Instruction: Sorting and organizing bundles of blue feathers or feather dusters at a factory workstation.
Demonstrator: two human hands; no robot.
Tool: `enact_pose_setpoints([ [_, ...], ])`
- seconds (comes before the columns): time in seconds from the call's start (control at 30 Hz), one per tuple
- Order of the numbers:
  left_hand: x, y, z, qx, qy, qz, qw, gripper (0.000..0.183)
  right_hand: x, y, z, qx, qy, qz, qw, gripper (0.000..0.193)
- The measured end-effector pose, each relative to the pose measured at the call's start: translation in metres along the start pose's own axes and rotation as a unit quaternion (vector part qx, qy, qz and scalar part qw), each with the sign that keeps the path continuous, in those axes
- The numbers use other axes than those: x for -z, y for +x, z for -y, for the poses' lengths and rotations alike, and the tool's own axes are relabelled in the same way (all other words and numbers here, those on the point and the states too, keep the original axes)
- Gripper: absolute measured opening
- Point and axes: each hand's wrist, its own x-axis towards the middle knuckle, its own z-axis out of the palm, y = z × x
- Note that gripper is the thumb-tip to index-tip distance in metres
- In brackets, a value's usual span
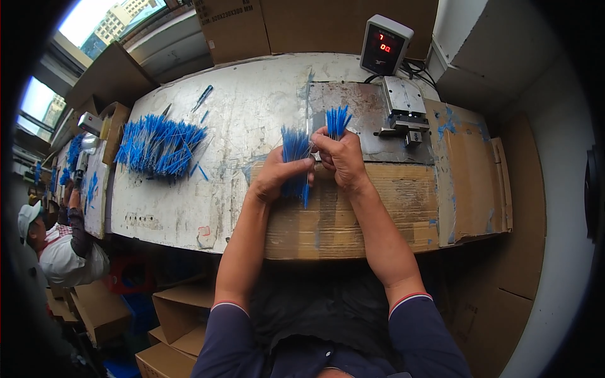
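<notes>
My left hand (283, 172) is closed around a bundle of thin blue-bristled wire brushes (295, 146), which stands up above the fingers and shows below them too. Close beside it, my right hand (343, 155) grips a smaller bunch of the same brushes (338, 121), blue ends up. The hands almost meet over the front of the table, and the fingers between them partly hide the wires. On the left of the table lies a large heap of blue brushes (159, 146) with pale wire stems.
A small metal press (405, 104) sits on a steel plate at the back right, below a box with a red digital display (386, 45). Flattened cardboard (397, 208) covers the front edge. A screwdriver (203, 96) lies behind the heap. Another person (60, 249) works at far left.
</notes>
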Motion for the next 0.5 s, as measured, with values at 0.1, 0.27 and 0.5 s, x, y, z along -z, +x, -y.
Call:
enact_pose_setpoints([
  [0.1,0.0,-0.002,0.0,0.002,0.007,-0.004,1.0,0.029,0.0,-0.001,0.007,-0.02,-0.039,0.003,0.999,0.011],
  [0.27,-0.001,-0.001,0.003,-0.007,0.021,-0.017,1.0,0.032,-0.001,-0.001,0.002,0.053,-0.166,-0.03,0.984,0.01],
  [0.5,0.002,-0.001,0.006,-0.012,0.021,-0.014,1.0,0.03,0.002,-0.002,0.003,0.06,-0.156,0.036,0.985,0.007],
])
